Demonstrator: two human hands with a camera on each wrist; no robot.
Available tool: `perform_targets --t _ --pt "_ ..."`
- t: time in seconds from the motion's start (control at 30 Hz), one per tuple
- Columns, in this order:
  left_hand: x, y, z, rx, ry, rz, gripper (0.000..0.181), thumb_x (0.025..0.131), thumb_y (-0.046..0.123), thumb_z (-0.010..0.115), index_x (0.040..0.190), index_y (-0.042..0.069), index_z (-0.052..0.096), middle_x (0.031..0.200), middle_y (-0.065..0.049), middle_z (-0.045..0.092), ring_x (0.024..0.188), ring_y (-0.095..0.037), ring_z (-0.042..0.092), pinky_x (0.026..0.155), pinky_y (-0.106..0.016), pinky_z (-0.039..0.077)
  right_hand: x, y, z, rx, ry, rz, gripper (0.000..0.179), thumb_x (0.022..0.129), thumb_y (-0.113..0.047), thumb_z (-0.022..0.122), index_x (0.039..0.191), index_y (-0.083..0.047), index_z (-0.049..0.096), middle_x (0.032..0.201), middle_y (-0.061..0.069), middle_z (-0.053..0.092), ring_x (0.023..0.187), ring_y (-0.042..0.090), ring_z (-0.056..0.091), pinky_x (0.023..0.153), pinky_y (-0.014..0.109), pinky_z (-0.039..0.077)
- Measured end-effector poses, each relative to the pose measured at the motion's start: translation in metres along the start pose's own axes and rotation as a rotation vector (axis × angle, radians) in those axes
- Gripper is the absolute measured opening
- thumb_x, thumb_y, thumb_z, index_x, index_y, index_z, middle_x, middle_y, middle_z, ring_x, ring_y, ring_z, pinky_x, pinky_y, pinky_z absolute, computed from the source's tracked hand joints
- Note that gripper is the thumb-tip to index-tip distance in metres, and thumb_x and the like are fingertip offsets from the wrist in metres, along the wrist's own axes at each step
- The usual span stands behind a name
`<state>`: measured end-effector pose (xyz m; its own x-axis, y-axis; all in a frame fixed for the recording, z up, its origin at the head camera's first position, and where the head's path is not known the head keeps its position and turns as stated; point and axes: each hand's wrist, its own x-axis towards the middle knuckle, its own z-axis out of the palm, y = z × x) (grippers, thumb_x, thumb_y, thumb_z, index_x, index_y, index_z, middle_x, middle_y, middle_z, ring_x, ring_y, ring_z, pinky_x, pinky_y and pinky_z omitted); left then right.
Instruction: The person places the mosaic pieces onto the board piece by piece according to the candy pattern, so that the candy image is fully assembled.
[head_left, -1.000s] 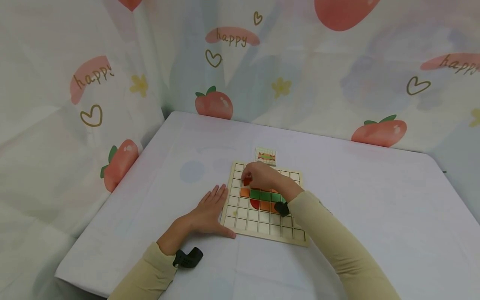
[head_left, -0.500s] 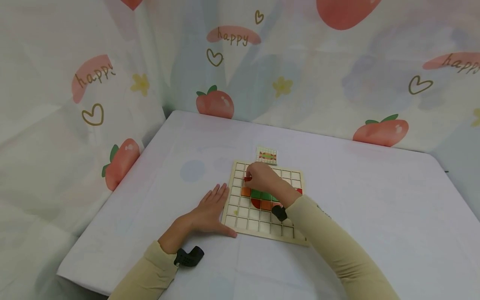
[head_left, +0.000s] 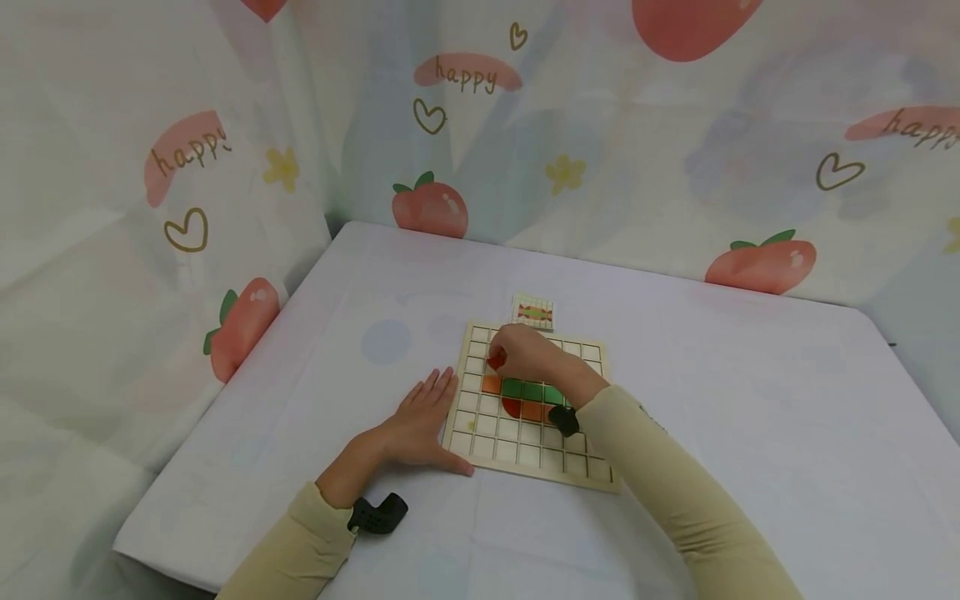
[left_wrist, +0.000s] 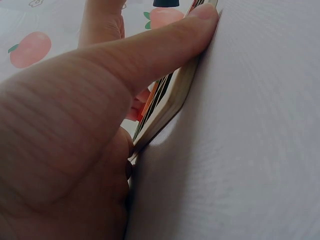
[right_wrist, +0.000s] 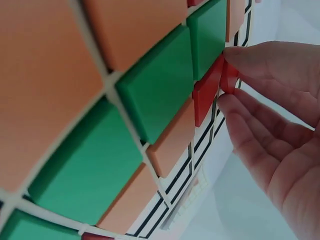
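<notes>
A pale wooden grid board (head_left: 529, 456) lies on the table, with green blocks (right_wrist: 155, 85), orange blocks (right_wrist: 172, 140) and red blocks (right_wrist: 206, 90) set in its middle squares. Over the board's upper left part, my right hand (head_left: 525, 354) pinches a small red block (right_wrist: 229, 78) between thumb and fingers, right beside another red block and close over the grid. My left hand (head_left: 420, 427) rests on the table with fingers spread, against the board's left side. Its thumb (left_wrist: 165, 47) lies along the board's near edge at the corner.
A small pattern card (head_left: 534, 312), printed with a red, orange and green figure, lies just behind the board. The white-covered table (head_left: 720, 392) extends on both sides. A printed cloth backdrop (head_left: 600, 208) rises along the back and left.
My right hand shifts slightly over the same part of the board, and the pinched red block turns a little in its fingers. The left hand stays in place.
</notes>
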<state>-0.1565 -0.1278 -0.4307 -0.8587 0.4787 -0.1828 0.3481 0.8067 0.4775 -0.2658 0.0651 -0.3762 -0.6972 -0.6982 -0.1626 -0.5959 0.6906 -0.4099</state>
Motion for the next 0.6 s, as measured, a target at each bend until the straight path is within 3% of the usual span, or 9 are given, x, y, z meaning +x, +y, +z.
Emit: perform_targets --t 0.3,0.6 --pt "0.0011 -0.0009 0.0016 -0.009 0.01 -0.001 0.126 0.064 0.067 0.068 0.146 0.001 -0.001 0.152 -0.013 -0.005 0.137 -0.024 -0.011 0.108 -0.043 0.001 0.0003 0.0033 0.0005 -0.061 -0.023 -0.109 0.017 0.079 0.001 0.069 0.095 -0.007 0.073 0.092 0.002 0.064 0.086 0.016 0.058 0.073 0.028 0.049" --pt "0.0002 0.0024 -0.0015 0.008 0.0 -0.012 0.125 0.064 0.067 0.068 0.146 0.001 -0.001 0.152 -0.012 -0.005 0.137 -0.024 -0.011 0.108 -0.042 0.0 0.0 0.006 0.0001 -0.087 -0.041 -0.165 0.02 0.08 0.001 0.069 0.097 -0.007 0.073 0.094 0.0 0.064 0.09 0.015 0.057 0.076 0.027 0.048"
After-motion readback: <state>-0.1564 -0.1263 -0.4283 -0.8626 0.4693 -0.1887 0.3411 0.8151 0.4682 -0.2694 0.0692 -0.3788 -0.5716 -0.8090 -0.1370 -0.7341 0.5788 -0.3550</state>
